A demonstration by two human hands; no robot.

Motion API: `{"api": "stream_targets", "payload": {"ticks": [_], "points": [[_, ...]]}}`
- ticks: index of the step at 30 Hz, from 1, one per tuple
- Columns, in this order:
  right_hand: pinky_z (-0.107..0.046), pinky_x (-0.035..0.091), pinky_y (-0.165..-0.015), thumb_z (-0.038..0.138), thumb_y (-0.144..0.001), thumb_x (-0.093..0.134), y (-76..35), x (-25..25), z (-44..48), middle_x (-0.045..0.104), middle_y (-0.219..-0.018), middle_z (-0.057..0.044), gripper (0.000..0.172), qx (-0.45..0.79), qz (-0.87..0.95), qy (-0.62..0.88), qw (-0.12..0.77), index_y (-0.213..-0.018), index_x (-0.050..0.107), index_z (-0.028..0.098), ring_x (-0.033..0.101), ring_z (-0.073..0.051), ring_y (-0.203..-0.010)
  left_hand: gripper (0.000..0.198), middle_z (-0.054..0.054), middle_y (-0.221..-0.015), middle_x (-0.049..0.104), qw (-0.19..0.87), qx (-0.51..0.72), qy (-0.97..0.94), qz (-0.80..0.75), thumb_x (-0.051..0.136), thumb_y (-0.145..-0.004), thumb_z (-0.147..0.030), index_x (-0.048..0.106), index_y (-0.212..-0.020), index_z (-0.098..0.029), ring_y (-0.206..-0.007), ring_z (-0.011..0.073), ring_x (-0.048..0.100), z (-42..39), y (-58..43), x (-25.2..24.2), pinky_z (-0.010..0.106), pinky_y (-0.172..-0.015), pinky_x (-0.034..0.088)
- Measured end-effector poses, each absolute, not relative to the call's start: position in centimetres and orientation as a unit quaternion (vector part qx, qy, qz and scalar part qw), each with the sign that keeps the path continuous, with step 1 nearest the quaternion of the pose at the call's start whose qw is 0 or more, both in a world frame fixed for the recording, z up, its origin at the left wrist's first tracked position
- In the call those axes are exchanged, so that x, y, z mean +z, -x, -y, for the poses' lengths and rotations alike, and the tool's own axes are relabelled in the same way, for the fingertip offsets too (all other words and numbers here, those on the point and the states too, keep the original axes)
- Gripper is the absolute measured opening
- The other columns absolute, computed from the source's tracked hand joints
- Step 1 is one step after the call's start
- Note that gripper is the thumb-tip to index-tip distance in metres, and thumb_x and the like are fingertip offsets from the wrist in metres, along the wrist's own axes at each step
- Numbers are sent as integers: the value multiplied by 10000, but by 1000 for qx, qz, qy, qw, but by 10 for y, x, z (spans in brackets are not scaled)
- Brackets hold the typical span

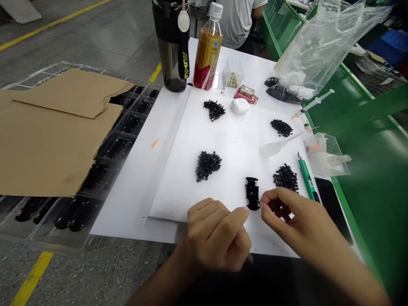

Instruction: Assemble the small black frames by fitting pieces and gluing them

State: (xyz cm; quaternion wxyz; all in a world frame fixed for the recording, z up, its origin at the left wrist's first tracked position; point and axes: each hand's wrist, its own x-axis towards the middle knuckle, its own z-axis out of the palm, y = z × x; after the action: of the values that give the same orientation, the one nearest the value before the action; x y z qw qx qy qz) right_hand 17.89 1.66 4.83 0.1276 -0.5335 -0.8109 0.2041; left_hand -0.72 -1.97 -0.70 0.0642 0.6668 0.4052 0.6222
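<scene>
A black, notched plastic part (252, 194) lies flat on the white foam sheet (174, 187), between and just beyond my hands. My left hand (218, 236) is closed, its fingers curled and the thumb side towards the part; anything inside it is hidden. Beside the part's lower right edge, my right hand (295, 214) pinches thumb and forefinger together, and what sits between the tips is too small to make out. A pile of tiny black pieces (286, 177) is partly behind my right hand. Another such pile (208, 165) lies to the left of the part.
Farther back are two more black piles (214, 109) (281, 127), a white case (240, 106), a drink bottle (208, 51) and a tumbler (172, 46). A green craft knife (307, 176), a phone (333, 204) and syringes (314, 103) lie right. Cardboard (57, 140) covers trays at left.
</scene>
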Motion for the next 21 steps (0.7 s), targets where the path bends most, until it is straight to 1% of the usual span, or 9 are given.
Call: {"api": "stream_targets", "payload": {"ticks": [2,4,7,11,13,15,17,19,21], "points": [[-240,449,-538,289,-969,564,-192,36,-2,604,-729,33,111,177,793,571,119,-874,550,234,563,-113,-583,323,-3,-687,617,80,609,-674,-410,534,-819,22,642,-1104,-85,-529,118,525,19,7,-7,283,-476,409],[-274,449,-557,307,-978,539,-197,25,8,606,-763,9,131,112,795,587,108,-871,521,234,574,-145,-628,321,10,-699,628,90,606,-681,-401,551,-825,31,648,-1116,-64,-551,123,537,20,8,-7,290,-490,415],[-311,438,-587,290,-977,517,-197,20,13,601,-827,-17,104,50,809,581,75,-888,508,237,571,-181,-692,312,14,-685,618,104,603,-689,-388,564,-822,57,652,-1107,-34,-560,123,543,20,10,-5,292,-500,414],[-284,481,-628,288,-1012,505,-209,34,6,621,-882,-5,59,160,811,560,61,-996,545,249,594,-152,-723,316,2,-681,609,108,590,-689,-405,564,-824,75,656,-1101,-47,-555,117,535,18,9,-6,284,-497,414],[-262,507,-654,292,-1020,523,-216,40,-1,650,-926,-6,70,197,812,544,74,-1066,559,255,628,-142,-765,303,13,-700,630,115,571,-697,-419,580,-834,62,662,-1097,-63,-601,137,575,15,7,-7,297,-536,462],[-264,533,-718,264,-1024,524,-222,41,-8,671,-995,-19,115,201,833,509,82,-1131,566,255,659,-147,-839,302,42,-774,681,130,541,-711,-430,587,-856,31,657,-1127,-82,-716,179,640,11,5,-8,331,-625,530],[-285,543,-768,218,-1030,503,-225,38,-12,675,-1049,-40,162,180,865,462,79,-1175,569,247,673,-160,-890,358,71,-923,732,149,508,-724,-442,574,-883,0,622,-1225,-94,-876,210,678,8,3,-8,365,-742,570],[-303,541,-763,175,-1027,481,-227,34,-14,671,-1048,-56,176,145,892,423,62,-1161,581,229,674,-170,-881,462,75,-1093,743,167,476,-736,-452,548,-901,-13,545,-1355,-95,-1023,210,673,5,3,-7,374,-847,569],[-309,534,-724,159,-1016,481,-228,32,-15,666,-1010,-61,159,113,905,408,46,-1115,594,212,667,-174,-839,551,51,-1231,722,188,436,-753,-455,522,-913,-13,458,-1452,-104,-1155,194,637,4,4,-4,370,-925,541]]}}
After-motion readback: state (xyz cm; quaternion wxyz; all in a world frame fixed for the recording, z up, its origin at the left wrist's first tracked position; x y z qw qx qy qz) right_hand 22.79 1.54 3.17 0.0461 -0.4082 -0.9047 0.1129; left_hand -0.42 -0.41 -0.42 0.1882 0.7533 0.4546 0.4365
